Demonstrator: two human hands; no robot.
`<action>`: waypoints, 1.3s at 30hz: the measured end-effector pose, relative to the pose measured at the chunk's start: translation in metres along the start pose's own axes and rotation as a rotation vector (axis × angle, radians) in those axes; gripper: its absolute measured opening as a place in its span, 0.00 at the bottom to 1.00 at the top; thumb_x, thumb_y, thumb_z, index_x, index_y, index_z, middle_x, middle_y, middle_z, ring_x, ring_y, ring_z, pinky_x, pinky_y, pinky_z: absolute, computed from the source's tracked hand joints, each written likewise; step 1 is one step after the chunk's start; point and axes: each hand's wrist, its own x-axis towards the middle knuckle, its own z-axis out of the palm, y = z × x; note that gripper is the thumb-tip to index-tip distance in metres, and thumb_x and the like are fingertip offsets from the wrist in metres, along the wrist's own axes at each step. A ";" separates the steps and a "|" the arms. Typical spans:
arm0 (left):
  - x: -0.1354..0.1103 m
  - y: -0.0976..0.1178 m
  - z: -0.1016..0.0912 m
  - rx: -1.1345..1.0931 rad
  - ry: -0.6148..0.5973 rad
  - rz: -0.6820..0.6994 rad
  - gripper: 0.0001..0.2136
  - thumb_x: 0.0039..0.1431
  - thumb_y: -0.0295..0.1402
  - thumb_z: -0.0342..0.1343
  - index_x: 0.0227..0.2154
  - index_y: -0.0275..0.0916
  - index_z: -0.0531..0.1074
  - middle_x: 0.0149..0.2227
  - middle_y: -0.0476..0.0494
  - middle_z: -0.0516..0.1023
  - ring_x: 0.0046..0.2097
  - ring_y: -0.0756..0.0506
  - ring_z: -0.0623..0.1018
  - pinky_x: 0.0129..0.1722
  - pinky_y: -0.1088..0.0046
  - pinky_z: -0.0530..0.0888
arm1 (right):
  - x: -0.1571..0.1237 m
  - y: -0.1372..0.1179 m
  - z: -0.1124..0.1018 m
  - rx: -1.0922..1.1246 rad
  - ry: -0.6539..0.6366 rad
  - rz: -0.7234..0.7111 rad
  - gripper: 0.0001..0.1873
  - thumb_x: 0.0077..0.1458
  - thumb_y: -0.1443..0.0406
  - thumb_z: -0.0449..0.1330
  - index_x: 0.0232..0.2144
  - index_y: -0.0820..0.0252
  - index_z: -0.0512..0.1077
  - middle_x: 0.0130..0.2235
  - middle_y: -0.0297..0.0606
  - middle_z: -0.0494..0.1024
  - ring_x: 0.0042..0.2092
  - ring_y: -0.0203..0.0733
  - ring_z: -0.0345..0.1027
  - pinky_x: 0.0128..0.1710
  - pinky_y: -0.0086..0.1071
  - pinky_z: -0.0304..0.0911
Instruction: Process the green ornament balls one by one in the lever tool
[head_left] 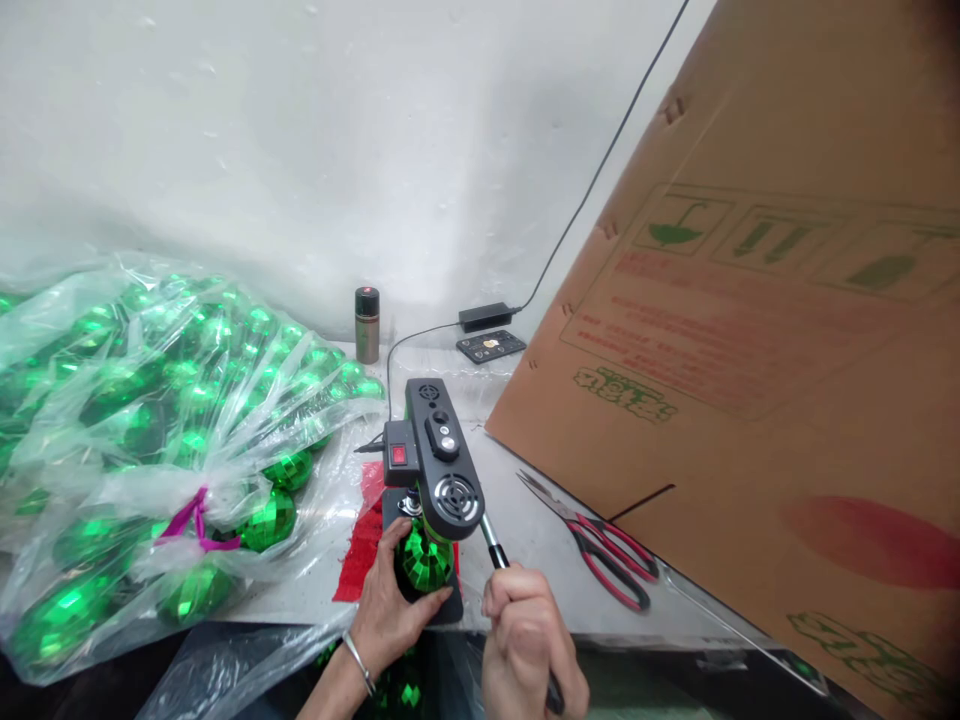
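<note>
Green and faceted, the ball (424,560) is sitting under the press (439,455), the left hand (394,610) curling its fingers around it while the right hand (525,645) is gripping the lever (491,540); judging by the bulging bag (150,430) alongside, most are waiting.

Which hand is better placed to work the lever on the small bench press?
Right, probably. The right hand is closed around the lever beside the press, while the left hand is occupied cupping the green faceted ball under its head.
</note>
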 end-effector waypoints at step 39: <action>0.007 0.004 0.007 -0.039 -0.072 0.053 0.37 0.48 0.36 0.77 0.62 0.42 0.72 0.69 0.29 0.81 0.73 0.26 0.79 0.75 0.37 0.74 | -0.012 0.009 0.023 0.091 0.183 0.009 0.32 0.82 0.58 0.55 0.20 0.56 0.61 0.25 0.27 0.67 0.24 0.32 0.63 0.22 0.27 0.63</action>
